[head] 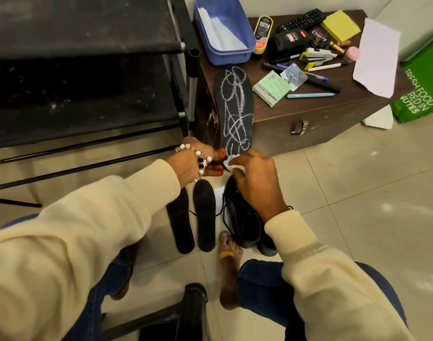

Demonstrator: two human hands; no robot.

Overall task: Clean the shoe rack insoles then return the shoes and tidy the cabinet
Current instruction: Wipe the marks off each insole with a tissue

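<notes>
Far left there's the black shoe rack (87,70), shelves dusty. Next over, two plain black insoles (193,217) lie flat on the floor tiles. Left hand (200,161), beaded bracelet on the wrist, has its fingers curled round the bottom end of a chalk-scribbled insole (235,107), which stands up leaning on the brown cabinet (309,119). Right hand (254,173) pinches a white wipe (231,163) right at that same bottom end, just beside the left fingertips. Under the right hand sits a pair of black shoes (245,222). The cabinet top is cluttered with a blue tub (223,30), pens and polish.
</notes>
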